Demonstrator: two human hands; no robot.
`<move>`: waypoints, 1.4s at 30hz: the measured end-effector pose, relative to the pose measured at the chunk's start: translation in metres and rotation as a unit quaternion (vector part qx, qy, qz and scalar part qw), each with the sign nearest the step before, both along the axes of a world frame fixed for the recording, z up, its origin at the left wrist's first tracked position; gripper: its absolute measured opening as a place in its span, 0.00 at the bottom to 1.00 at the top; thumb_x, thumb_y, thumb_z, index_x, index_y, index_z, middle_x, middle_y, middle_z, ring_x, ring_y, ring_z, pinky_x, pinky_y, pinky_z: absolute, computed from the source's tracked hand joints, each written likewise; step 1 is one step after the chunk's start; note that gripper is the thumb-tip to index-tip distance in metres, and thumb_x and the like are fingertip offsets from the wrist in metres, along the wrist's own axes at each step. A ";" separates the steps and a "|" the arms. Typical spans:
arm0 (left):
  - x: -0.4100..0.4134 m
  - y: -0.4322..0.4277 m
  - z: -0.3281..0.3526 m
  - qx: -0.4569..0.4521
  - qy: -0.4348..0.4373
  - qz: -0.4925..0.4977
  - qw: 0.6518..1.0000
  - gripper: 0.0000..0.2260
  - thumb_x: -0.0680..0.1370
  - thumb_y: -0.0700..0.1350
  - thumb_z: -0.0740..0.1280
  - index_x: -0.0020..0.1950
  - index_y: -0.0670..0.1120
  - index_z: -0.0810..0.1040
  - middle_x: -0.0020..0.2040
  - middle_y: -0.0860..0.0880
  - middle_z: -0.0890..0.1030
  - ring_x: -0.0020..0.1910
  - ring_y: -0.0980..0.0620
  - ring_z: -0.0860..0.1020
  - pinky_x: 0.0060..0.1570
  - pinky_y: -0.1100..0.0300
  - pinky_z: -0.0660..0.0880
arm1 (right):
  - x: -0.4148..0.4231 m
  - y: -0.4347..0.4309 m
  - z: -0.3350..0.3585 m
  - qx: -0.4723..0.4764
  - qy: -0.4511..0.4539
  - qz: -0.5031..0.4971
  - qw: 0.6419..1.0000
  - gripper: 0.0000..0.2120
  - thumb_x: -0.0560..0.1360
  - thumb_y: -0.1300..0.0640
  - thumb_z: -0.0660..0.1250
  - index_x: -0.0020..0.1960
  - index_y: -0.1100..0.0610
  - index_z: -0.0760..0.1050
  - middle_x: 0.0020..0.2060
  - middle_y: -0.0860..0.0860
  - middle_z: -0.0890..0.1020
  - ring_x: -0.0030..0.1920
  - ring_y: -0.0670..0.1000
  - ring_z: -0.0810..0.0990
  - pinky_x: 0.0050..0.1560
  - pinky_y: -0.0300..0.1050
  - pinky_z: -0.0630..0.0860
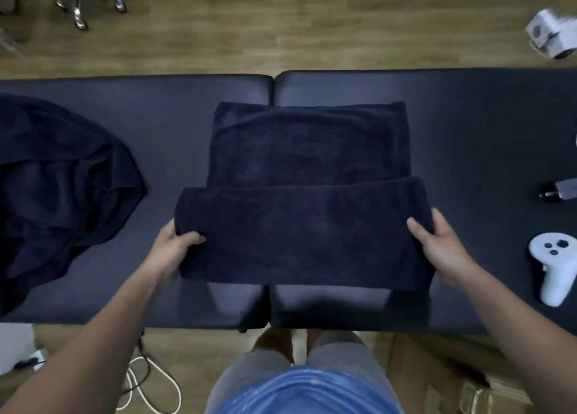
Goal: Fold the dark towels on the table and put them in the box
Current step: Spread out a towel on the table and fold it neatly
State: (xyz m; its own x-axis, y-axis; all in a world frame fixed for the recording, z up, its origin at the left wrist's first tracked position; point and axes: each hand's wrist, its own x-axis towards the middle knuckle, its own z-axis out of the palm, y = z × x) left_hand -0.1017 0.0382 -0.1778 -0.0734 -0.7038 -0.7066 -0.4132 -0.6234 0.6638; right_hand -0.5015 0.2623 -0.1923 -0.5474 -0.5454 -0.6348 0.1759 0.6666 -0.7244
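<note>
Across the middle seam of the padded table [468,117], a dark towel [299,226] is spread, its far part lying flat toward the far edge and its near part folded into a thick band close to the near edge. The band's left end is gripped by the left hand [175,248], thumb laid on top and fingers curled underneath out of sight. The right end is held likewise by the right hand [443,248], thumb on top. A second, crumpled towel [62,179] is heaped at the left edge. A white controller [552,267] lies near the right edge. Print on a white package [552,36] on the floor is too blurred to be read.
</note>
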 end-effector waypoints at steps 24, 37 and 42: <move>0.034 -0.001 -0.007 0.082 -0.063 -0.141 0.985 0.20 0.70 0.49 0.80 0.58 0.43 0.82 0.54 0.45 0.86 0.53 0.43 0.84 0.59 0.45 0.80 | 0.060 0.060 0.011 0.102 -0.017 -0.069 0.992 0.20 0.76 0.62 0.71 0.63 0.56 0.66 0.56 0.52 0.77 0.51 0.50 0.79 0.45 0.51 0.78; 0.048 0.015 0.076 0.085 -0.035 -0.196 0.976 0.26 0.74 0.37 0.71 0.65 0.59 0.69 0.52 0.40 0.83 0.42 0.38 0.83 0.33 0.51 0.79 | 0.044 0.080 0.096 0.165 -0.144 0.049 0.975 0.25 0.76 0.62 0.65 0.63 0.36 0.68 0.37 0.60 0.75 0.25 0.52 0.70 0.24 0.37 0.62; 0.024 -0.027 0.097 0.122 0.065 -0.082 0.987 0.07 0.80 0.44 0.65 0.48 0.47 0.83 0.44 0.46 0.84 0.37 0.51 0.82 0.29 0.61 0.79 | 0.015 0.043 0.129 0.134 -0.124 0.021 0.983 0.14 0.69 0.49 0.72 0.53 0.53 0.80 0.27 0.54 0.73 0.19 0.47 0.65 0.20 0.34 0.59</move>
State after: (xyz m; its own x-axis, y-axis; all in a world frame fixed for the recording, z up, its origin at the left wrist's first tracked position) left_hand -0.0772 0.0114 -0.0809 -0.2731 -0.4840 -0.8313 -0.4440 -0.7032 0.5553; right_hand -0.4863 0.3048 -0.0633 -0.3383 -0.3593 -0.8698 0.2925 0.8383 -0.4600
